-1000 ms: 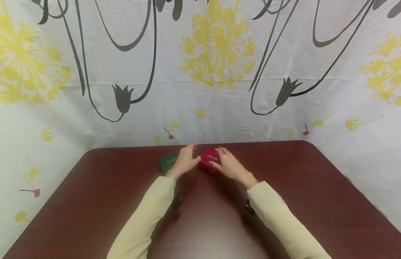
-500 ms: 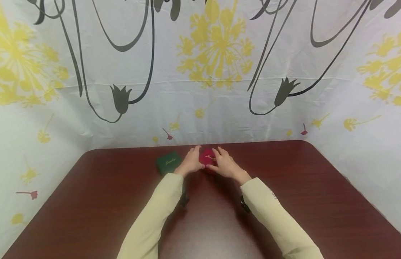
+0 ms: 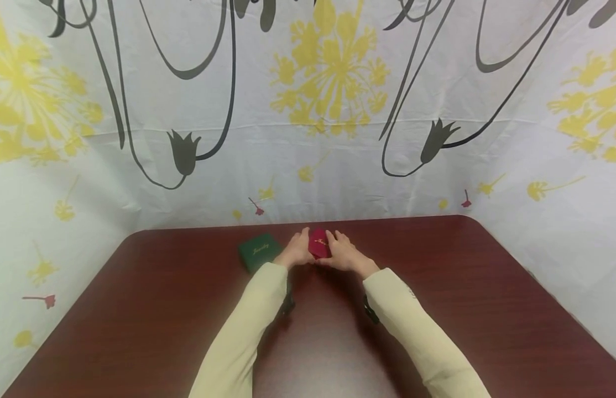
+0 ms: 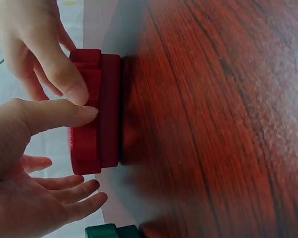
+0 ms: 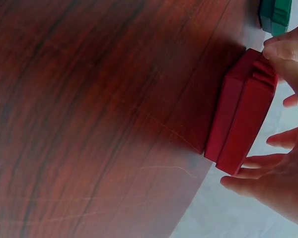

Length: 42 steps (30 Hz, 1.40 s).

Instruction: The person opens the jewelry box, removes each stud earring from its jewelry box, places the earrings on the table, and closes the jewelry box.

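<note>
A red jewelry box [image 3: 318, 243] with gold lettering sits on the table near its back edge, its lid down. From the left side my left hand [image 3: 296, 251] grips it, and the left wrist view shows that thumb on the front of the red lid [image 4: 84, 151], fingers along the side. On the opposite side my right hand [image 3: 346, 256] holds the box, thumb at the front and fingers at the far end in the right wrist view. Both thumb tips meet near the front middle. The hands cover part of the top.
A green jewelry box [image 3: 259, 250], also gold-lettered, lies left of the left hand, partly behind it. The dark red-brown wooden table [image 3: 154, 309] ends just beyond the boxes, against a white patterned curtain [image 3: 338, 188].
My left hand has moved right, away from in front of the green box, and onto the red box. My right hand has shifted slightly left, and both thumbs have come together at the red box's front.
</note>
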### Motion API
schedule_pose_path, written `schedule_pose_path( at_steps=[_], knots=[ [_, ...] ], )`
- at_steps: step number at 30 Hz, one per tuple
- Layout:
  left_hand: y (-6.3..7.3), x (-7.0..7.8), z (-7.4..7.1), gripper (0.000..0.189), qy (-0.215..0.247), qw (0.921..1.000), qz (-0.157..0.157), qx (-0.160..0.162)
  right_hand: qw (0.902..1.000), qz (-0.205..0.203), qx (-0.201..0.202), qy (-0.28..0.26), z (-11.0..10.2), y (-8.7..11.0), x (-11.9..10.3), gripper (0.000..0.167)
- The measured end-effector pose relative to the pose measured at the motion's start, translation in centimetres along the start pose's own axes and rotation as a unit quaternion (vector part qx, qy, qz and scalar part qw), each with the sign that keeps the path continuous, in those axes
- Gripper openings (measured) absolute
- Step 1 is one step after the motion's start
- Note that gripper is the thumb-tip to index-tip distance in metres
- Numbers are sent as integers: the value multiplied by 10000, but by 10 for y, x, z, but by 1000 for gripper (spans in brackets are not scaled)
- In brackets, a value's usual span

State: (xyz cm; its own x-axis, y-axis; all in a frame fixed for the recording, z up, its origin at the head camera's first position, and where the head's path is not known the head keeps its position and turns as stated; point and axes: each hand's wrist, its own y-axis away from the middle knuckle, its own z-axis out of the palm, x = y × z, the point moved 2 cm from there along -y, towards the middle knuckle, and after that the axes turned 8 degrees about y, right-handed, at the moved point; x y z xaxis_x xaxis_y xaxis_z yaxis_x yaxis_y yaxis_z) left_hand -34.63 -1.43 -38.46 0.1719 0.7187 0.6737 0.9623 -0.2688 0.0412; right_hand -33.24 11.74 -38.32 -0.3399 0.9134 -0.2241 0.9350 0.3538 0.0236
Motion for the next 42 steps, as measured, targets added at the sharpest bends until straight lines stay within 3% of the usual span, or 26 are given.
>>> schedule_pose_path(
  at_steps=[9,16,25,42],
  knots=[
    [-7,0,10,63,-401,9982,414,-179,9999,27,57,136,1,-4,1,78],
    [-2,6,10,66,-273,9996,70,-92,9997,-33,182,148,3,-6,2,75],
    [1,5,10,70,-126,9997,-195,-15,9997,15,125,204,4,-7,3,83],
    [4,1,11,67,-314,9994,57,-123,9988,-176,154,427,2,1,4,85]
  ],
)
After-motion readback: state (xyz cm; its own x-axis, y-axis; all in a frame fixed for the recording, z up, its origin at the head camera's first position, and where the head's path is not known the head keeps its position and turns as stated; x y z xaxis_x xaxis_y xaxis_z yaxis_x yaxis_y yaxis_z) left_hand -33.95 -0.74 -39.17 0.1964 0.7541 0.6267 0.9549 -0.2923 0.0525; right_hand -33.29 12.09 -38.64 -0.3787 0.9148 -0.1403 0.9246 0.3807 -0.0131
